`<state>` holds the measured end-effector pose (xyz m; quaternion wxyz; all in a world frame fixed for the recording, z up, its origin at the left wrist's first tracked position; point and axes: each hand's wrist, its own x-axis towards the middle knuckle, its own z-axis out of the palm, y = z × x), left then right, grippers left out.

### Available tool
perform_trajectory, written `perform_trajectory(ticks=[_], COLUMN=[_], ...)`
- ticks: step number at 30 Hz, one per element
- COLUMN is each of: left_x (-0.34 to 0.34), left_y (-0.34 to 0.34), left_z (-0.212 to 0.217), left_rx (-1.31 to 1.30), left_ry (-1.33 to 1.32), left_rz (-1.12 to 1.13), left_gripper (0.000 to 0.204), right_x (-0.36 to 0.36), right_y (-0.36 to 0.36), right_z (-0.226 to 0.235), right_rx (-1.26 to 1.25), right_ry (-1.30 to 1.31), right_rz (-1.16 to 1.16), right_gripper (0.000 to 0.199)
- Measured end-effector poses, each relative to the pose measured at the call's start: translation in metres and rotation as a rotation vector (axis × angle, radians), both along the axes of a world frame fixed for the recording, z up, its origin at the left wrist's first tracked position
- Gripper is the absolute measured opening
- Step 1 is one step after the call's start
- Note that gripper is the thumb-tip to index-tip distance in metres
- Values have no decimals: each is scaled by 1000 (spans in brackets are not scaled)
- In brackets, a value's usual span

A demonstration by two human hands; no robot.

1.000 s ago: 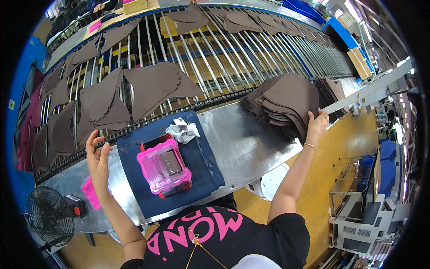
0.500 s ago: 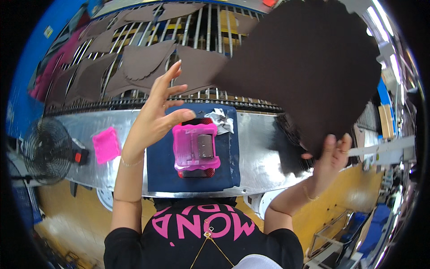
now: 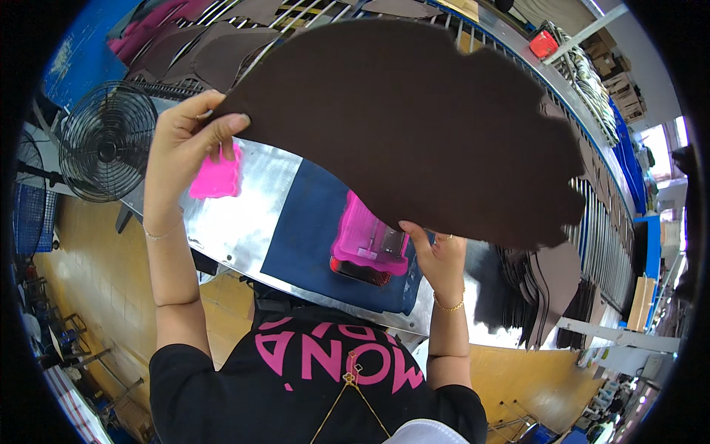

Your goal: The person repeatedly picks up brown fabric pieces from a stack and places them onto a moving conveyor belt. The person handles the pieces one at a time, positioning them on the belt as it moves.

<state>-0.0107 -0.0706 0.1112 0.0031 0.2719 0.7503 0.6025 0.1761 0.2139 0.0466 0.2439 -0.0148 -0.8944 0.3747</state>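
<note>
Swung leftward since the earlier frame: brown sheet (image 3: 407,133), now above blue mat (image 3: 299,229) and partly hiding pink box (image 3: 357,235). Pinched at left tip by left hand (image 3: 181,140), gripped at near edge by right hand (image 3: 441,259). Could slip from left hand, because of so small a hold; could sag and catch on pink box, if lowered too early.

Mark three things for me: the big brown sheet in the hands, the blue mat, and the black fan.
Brown sheet (image 3: 414,133): head view, middle of its broad face.
Blue mat (image 3: 305,233): head view, its bare left part.
Black fan (image 3: 108,150): head view, hub of its round grille.
</note>
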Motion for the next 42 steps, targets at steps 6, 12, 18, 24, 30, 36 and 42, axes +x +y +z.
perform_trajectory(ticks=[6, 12, 18, 24, 30, 36, 42], left_x=[16, 39, 65, 81, 34, 3, -34], left_y=[17, 82, 136, 204, 271, 275, 211], left_z=[-27, -47, -50, -44, 39, 85, 100], left_rx=[-209, -424, -447, -327, -9, -126, 165], left_ry=[-238, 57, 408, 643, 1040, 1541, 982], left_rz=[-186, -369, -589, -766, -412, -108, -201], left_gripper=[10, 10, 10, 10, 5, 7, 34], right_x=[32, 99, 175, 251, 215, 71, -45], right_y=[27, 60, 97, 112, 110, 110, 129], right_z=[3, -22, -8, 57, 83, 68, -36], right_rx=[167, 137, -106, -145, -90, -174, -1051], right_ry=[-57, -269, -292, -487, 147, -127, 88], right_rz=[-11, -256, -396, -630, -809, -662, -168], right_gripper=[10, 11, 13, 15, 32, 20, 21])
